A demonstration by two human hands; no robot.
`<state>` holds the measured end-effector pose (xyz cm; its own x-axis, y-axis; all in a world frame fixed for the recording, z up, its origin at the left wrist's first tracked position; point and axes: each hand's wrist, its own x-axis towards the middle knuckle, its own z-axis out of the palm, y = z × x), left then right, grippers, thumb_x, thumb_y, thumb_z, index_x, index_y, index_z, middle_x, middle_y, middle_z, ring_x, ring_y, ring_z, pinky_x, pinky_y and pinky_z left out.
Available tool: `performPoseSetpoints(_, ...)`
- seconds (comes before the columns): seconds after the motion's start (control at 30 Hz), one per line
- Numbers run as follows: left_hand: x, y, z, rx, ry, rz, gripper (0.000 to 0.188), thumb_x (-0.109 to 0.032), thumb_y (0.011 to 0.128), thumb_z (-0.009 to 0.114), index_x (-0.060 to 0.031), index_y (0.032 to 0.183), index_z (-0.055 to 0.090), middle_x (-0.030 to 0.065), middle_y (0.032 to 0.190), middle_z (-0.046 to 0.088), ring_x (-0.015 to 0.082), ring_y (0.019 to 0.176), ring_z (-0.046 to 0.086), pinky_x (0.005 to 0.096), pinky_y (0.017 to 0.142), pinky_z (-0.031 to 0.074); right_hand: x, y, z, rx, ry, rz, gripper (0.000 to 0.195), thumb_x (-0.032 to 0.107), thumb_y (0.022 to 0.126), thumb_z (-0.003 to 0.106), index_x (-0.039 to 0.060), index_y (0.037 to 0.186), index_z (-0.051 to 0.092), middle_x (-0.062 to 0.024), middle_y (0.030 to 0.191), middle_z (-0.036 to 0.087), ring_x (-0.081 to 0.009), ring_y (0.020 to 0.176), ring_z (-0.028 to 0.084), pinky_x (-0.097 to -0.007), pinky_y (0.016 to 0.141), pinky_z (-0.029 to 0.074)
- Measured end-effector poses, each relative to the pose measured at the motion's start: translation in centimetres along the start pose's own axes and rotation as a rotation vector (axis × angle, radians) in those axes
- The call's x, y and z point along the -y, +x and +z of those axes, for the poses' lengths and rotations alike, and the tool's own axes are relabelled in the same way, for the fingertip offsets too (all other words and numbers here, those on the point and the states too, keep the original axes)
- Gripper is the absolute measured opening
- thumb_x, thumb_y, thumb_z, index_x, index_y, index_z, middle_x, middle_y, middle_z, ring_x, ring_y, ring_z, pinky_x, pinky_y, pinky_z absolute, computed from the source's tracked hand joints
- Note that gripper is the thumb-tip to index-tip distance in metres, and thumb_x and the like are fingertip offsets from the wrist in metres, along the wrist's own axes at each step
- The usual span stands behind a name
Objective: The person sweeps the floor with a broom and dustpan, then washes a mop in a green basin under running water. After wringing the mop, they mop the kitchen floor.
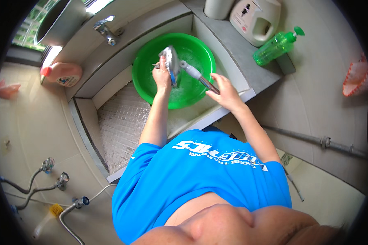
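Note:
My left hand (162, 75) grips a flat mop head (173, 62), grey and white with a blue edge, tilted on its side over a green plastic basin (137, 78). Water with some foam lies in the basin. Beside the mop head is a pole with a pale grey joint (191, 70) and a metallic shaft, slanting towards my right hand (219, 87). That hand is at the basin's right rim, thumb and fingers spread to either side of the shaft's end. Whether it grips the shaft is unclear. The basin sits in a tiled sink (122, 113).
A chrome faucet (105, 30) is behind the sink. A green pump bottle (273, 49), a white jug (254, 20) and a white container (217, 7) stand on the right ledge. On the left are a pink bottle (66, 73) and a metal pot (59, 26); valves and hoses run below.

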<state>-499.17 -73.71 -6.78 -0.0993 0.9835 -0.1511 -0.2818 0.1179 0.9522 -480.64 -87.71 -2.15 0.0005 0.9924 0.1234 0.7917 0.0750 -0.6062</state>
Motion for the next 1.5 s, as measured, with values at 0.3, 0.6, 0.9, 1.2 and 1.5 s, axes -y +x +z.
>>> performPoseSetpoints(0.3,-0.2,-1.6,-0.2,0.306,0.056,0.059,0.044,-0.047,0.092,0.035,-0.0064,0.103,0.048,0.0030,0.079,0.058,0.0094,0.066,0.054,0.0223,0.058,0.044,1.3,6.3,3.5,0.116,0.532,0.076,0.054,0.031,0.079,0.063,0.0050,0.121,0.041,-0.0115,0.079,0.055,-0.0225,0.072,0.054,-0.0316,0.061,0.042)
performPoseSetpoints(0.6,5.6,-6.3,-2.4,-0.075,-0.498,-0.657,0.081,-0.071,0.077,0.037,0.0013,0.115,0.039,0.0158,0.111,0.044,0.0272,0.103,0.044,0.0416,0.085,0.037,-2.1,7.3,1.0,0.480,1.187,0.615,0.024,0.045,0.088,0.046,0.0210,0.093,0.047,0.0070,0.051,0.029,-0.0028,0.037,0.025,-0.0182,0.033,0.017)
performPoseSetpoints(0.9,4.3,-3.0,3.0,0.436,-1.219,-0.562,0.103,-0.085,0.064,0.019,-0.0112,0.136,0.027,0.0083,0.139,0.031,0.0302,0.127,0.028,0.0473,0.105,0.018,-2.2,8.1,0.6,0.588,1.270,0.712,0.030,0.038,0.090,0.043,0.0171,0.068,0.040,0.0063,0.050,0.029,-0.0026,0.036,0.025,-0.0184,0.032,0.017)
performPoseSetpoints(1.2,0.2,6.4,0.1,0.605,-0.991,-0.455,0.100,-0.078,0.064,0.044,-0.0004,0.127,0.038,0.0174,0.125,0.046,0.0308,0.112,0.047,0.0434,0.097,0.037,-0.8,8.5,1.1,0.622,1.163,0.809,0.031,0.048,0.086,0.047,0.0179,0.080,0.043,0.0070,0.048,0.026,-0.0026,0.035,0.021,-0.0184,0.032,0.015)
performPoseSetpoints(1.5,-5.1,1.3,0.3,0.705,0.601,0.491,0.052,-0.041,0.089,0.034,-0.0097,0.131,0.035,0.0207,0.123,0.040,0.0352,0.119,0.034,0.0400,0.101,0.024,-1.1,8.2,1.6,0.649,1.098,0.817,0.029,0.045,0.088,0.046,0.0163,0.081,0.044,0.0069,0.048,0.026,-0.0028,0.035,0.021,-0.0185,0.032,0.014)
